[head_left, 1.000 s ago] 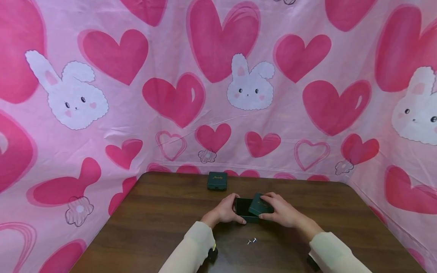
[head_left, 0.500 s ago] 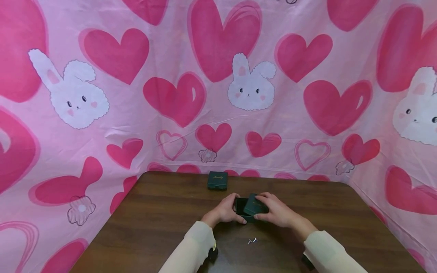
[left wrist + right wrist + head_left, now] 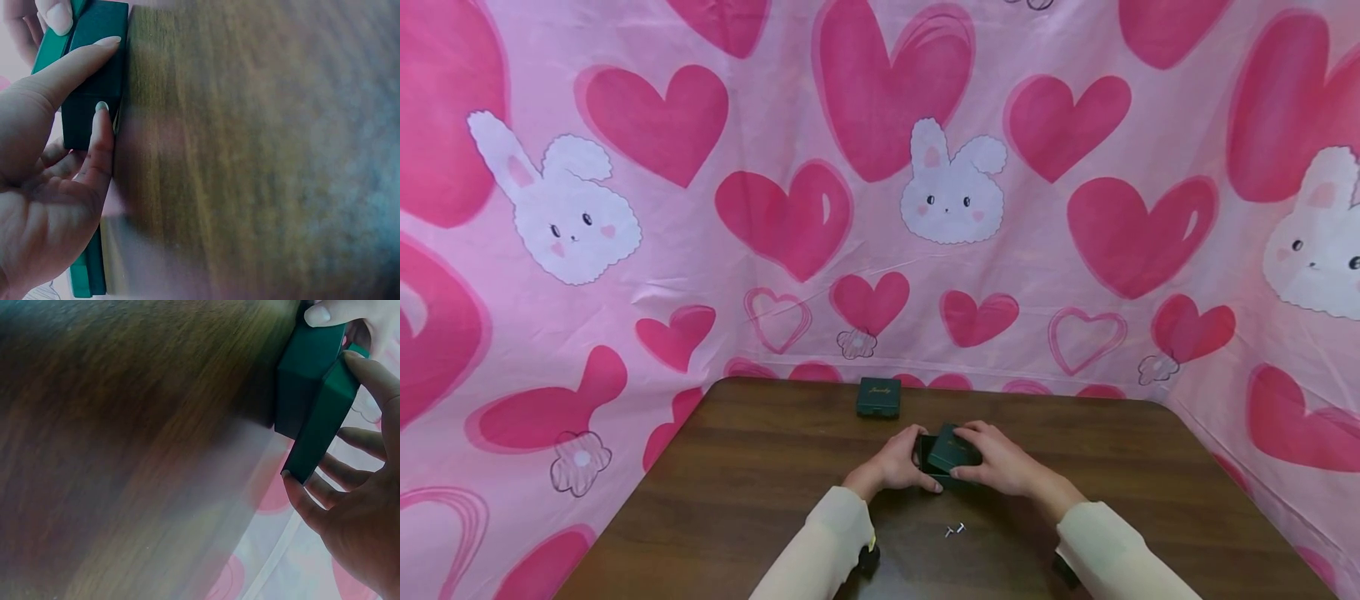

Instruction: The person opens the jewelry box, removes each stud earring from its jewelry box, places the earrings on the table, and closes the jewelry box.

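Observation:
My left hand (image 3: 901, 460) grips the left end of a dark green jewelry box base (image 3: 94, 94), thumb along its near side. A dark interior shows at that end in the head view. The matching lid (image 3: 955, 448), with faint gold lettering, lies skewed over the rest of the base. My right hand (image 3: 1002, 462) holds this lid by its edges, between thumb and fingers. In the right wrist view the lid (image 3: 326, 415) sits at an angle to the base (image 3: 303, 378), overhanging one end.
A second green jewelry box (image 3: 878, 398), closed and gold-lettered, stands at the back of the brown wooden table (image 3: 760, 467). Two small silvery T-shaped pieces (image 3: 955, 530) lie nearer me. A pink heart-and-rabbit cloth (image 3: 865, 233) hangs behind the table.
My right hand has moved left with the lid, which now covers more of the base. The left hand and base have stayed in place.

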Available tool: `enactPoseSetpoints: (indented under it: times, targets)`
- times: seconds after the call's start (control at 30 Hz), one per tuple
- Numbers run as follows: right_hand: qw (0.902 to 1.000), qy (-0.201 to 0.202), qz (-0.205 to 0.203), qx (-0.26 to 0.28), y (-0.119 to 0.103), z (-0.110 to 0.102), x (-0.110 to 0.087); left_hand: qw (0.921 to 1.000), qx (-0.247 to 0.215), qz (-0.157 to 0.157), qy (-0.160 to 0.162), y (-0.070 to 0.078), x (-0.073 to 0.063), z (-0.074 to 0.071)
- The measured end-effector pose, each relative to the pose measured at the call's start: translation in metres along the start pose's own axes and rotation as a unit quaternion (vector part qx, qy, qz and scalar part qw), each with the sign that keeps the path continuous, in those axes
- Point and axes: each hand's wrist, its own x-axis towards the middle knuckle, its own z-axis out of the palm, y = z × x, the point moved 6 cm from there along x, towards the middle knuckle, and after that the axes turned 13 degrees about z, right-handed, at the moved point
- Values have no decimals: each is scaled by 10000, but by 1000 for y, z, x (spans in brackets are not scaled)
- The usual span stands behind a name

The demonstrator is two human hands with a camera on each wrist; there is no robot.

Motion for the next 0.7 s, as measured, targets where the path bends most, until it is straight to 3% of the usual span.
enactPoseSetpoints:
  times: [0.7]
  targets:
    - [9996,-40,-281,49,-10,-3,5,10000,34,-77,-24,1,-1,0]
